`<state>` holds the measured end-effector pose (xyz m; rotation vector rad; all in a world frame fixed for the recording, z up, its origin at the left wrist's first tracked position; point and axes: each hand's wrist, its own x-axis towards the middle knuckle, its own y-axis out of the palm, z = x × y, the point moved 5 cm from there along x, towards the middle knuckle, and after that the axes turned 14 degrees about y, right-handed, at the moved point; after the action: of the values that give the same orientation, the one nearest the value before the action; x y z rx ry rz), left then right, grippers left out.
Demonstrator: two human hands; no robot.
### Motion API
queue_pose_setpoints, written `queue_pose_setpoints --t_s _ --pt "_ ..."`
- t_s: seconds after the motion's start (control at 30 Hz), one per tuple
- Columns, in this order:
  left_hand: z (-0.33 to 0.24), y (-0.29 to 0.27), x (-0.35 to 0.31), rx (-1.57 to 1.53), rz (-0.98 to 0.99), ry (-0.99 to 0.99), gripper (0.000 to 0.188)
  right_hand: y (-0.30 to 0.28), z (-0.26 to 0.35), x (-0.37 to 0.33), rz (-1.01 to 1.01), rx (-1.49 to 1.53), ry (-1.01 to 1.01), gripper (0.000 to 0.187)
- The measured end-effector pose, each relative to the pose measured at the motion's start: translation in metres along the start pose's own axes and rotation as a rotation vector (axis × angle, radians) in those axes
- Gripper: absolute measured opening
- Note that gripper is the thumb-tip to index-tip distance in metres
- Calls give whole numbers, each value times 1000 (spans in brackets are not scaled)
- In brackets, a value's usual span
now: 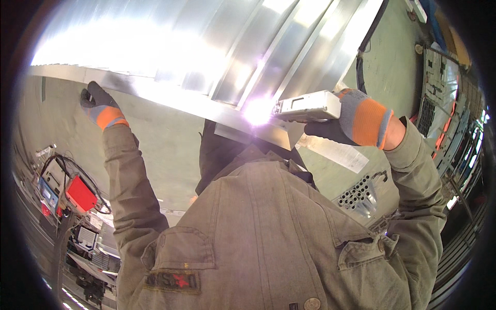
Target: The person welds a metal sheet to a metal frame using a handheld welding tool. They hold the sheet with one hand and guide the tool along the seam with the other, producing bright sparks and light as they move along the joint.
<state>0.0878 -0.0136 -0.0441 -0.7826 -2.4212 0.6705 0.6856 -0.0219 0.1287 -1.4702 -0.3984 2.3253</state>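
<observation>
My right hand (364,119), in a grey and orange work glove, is closed around a boxy silver-white hand-held welding torch (312,106). An intense white-violet glare (258,111) burns at the torch's nozzle, against the near edge of a large ribbed metal panel (274,57). The glare hides the exact spot where nozzle and metal meet. Off to the left, my gloved left hand (102,106) is held just short of the panel's edge strip (150,95). Its dark fingers are loosely bent and apart, with nothing seen in them.
A flat metal piece (274,137) juts out below the glare, close to my chest. A pale strip (336,152) lies lower right, near a cluster of round tube ends (356,196). Red equipment (81,194) with black cables stands far left. Racks (439,93) line the right.
</observation>
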Motion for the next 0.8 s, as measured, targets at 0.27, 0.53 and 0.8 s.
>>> queue_pose_setpoints --t_s 0.27,0.53,0.8 --pt "12 49 -113 -742 74 -853 94 -9 -23 -20 -131 327 -66 41" --pt "-26 75 -122 -1049 27 -851 89 4 -21 -8 -106 363 -175 41" --pt "-7 68 -129 -671 7 -890 90 11 -23 1 -104 325 -166 41"
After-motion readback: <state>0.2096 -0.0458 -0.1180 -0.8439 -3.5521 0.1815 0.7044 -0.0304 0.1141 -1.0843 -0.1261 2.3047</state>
